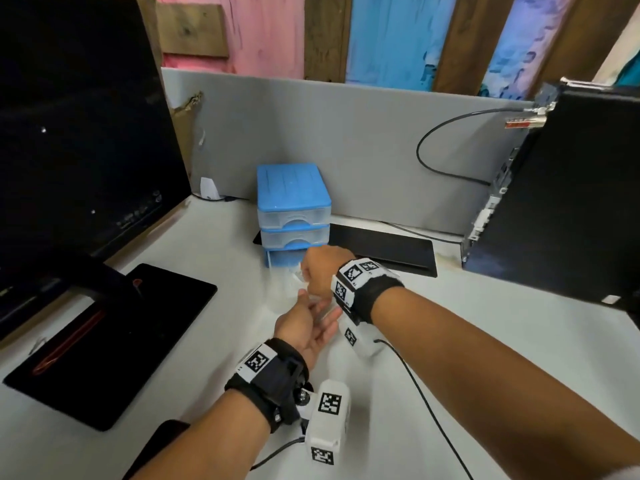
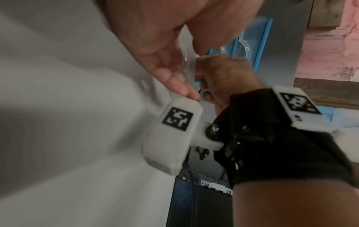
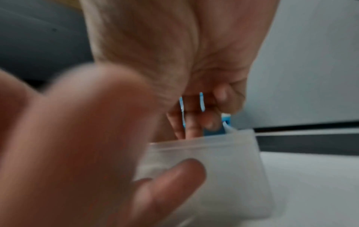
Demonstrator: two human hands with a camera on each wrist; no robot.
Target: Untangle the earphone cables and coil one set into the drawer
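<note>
At the left of the white desk (image 1: pixel 214 237) a dark monitor (image 1: pixel 79 133) stands over a black mat (image 1: pixel 114 344). Toward the middle, the person's left hand (image 1: pixel 306 325) lies palm-up with fingers straight and relaxed, holding nothing, just in front of the pulled-out bottom drawer of clear plastic (image 3: pixel 219 155). That drawer belongs to a small blue-topped three-drawer organiser (image 1: pixel 292 206), whose two upper drawers sit closed. The right hand (image 1: pixel 320 268), fingers curled down, reaches over the open drawer's rim; whether it pinches anything cannot be told through the blur. The earphone cables are not clearly visible in any view, nor are the drawer's contents. This looks like the stowing step: it would go best with the coil lowered flat and the open hand steadying the drawer front. At the right, a black computer tower (image 1: pixel 561 202) stands with a black cable (image 1: pixel 446 143) looping against the grey partition (image 1: pixel 346 140).
</note>
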